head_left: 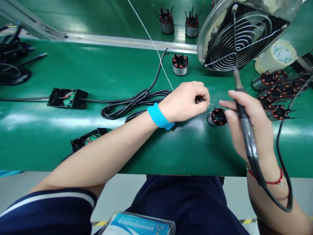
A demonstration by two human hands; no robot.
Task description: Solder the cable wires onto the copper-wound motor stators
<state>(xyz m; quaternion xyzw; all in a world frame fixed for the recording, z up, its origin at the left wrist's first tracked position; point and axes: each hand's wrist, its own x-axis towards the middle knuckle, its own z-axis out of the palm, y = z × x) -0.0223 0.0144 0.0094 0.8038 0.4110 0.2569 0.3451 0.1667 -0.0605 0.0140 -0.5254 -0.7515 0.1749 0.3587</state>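
Badge below left grip, itself pinched on cable end, presumably for steadiness; soldering iron clasped in right grip, angled clear; coil between both grips, apparently for easy reach.

Stator, one: ring-shaped, copper-wound, stood upright on the green surface between coiled, tied black cable and soldering iron; the latter dark-handled, held tip-forward.

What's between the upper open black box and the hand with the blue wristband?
In the head view, a coiled black cable lies between the black box and the left hand.
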